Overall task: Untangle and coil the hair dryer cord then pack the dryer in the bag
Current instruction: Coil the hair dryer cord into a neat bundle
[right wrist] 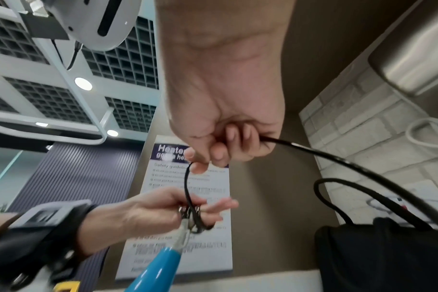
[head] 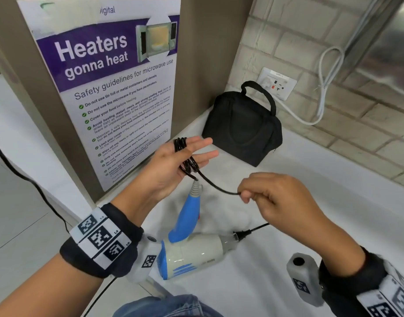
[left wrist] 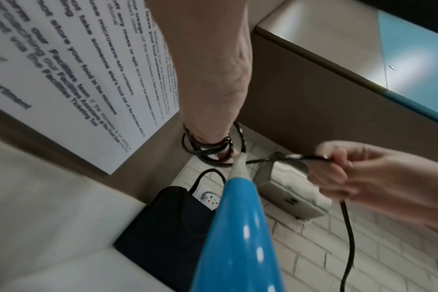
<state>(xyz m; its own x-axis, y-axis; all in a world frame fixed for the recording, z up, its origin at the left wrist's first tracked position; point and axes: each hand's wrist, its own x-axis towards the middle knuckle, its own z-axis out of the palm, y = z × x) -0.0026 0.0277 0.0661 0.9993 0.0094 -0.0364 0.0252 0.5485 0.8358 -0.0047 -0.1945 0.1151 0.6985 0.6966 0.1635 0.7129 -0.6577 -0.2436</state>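
The hair dryer (head: 191, 250), grey-white with a blue handle (head: 189, 216), lies on the white counter (head: 322, 225) between my arms. Its black cord (head: 217, 187) is wound in several loops around my left hand (head: 189, 154), whose fingers are straight above the handle. From the coil (left wrist: 208, 152) the cord runs right to my right hand (head: 249, 193), which pinches it. The slack drops to the plug (head: 241, 235) beside the dryer's nozzle. The black bag (head: 242, 129) with a carry handle stands in the back corner, beyond both hands.
A microwave safety poster (head: 118, 92) hangs on the panel left of my hands. A wall socket (head: 278, 83) and a looped white cable (head: 322, 97) are on the brick wall behind the bag. A thin black cable (head: 25, 177) trails past the counter's left edge.
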